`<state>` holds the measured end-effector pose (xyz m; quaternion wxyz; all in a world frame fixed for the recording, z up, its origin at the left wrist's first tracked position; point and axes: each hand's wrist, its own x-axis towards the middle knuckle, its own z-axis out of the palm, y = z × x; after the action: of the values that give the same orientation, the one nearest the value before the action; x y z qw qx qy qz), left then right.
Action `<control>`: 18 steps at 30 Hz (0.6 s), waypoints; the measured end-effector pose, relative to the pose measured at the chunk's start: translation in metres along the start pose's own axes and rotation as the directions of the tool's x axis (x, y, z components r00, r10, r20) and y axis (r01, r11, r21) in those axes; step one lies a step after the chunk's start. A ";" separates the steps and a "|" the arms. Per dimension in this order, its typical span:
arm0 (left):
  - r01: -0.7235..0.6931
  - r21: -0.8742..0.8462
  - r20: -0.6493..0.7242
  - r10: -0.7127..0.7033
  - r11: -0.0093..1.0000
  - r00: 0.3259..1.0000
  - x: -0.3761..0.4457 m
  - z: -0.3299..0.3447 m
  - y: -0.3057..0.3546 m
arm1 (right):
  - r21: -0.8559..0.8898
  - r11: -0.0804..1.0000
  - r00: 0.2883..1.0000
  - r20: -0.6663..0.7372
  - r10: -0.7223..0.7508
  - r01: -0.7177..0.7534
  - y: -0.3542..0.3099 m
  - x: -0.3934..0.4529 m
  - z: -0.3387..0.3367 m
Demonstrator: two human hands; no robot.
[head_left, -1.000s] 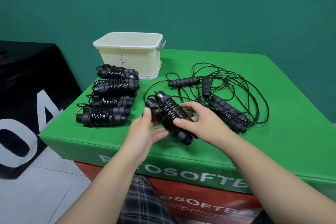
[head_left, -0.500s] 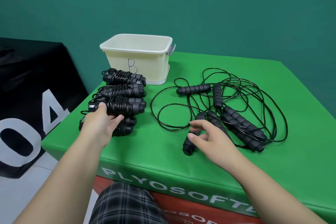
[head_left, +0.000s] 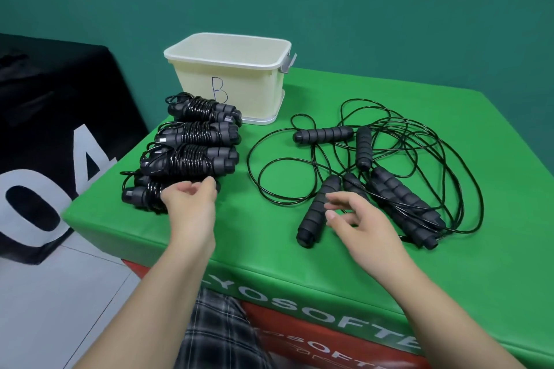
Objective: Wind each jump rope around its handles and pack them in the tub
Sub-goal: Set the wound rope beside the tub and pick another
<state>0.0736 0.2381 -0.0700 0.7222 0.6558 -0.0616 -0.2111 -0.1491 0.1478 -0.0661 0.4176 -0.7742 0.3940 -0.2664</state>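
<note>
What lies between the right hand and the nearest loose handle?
Nothing visible does: the right hand hovers open just beside the nearest loose handle, with only bare green mat around it. The handle's cord runs off into the tangled ropes behind.

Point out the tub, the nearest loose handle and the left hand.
tub (head_left: 239, 90): head view, front wall beside the letter B.
nearest loose handle (head_left: 317, 210): head view, middle of its foam grip.
left hand (head_left: 192, 204): head view, back of the hand.
</note>
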 end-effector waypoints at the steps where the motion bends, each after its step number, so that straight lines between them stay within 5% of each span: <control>1: -0.025 0.014 0.012 0.025 1.000 1.000 -0.003 0.004 -0.004 | 0.014 1.000 1.000 -0.027 -0.004 0.005 0.002 0.000 -0.001; 7: -0.090 0.101 0.129 0.076 0.991 0.989 -0.014 0.036 -0.030 | 0.027 0.999 0.987 -0.158 -0.042 0.047 0.011 0.000 -0.014; 12: -0.281 0.295 0.265 0.204 0.913 0.942 -0.010 0.054 -0.045 | -0.182 0.983 0.953 -0.290 -0.090 0.037 0.024 0.012 -0.033; 15: -0.427 0.437 0.375 0.271 0.792 0.886 0.005 0.064 -0.049 | -0.360 0.933 0.940 -0.305 -0.150 0.032 0.033 0.028 -0.043; 18: -0.578 0.592 0.478 0.333 0.561 0.813 0.018 0.075 -0.051 | -0.435 0.900 0.960 -0.263 -0.098 -0.027 0.036 0.054 -0.050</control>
<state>0.0513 0.1599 -0.1128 0.4186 0.8010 -0.4215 -0.0741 -0.1708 0.0690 -0.0675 0.1703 -0.8095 0.4838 -0.2857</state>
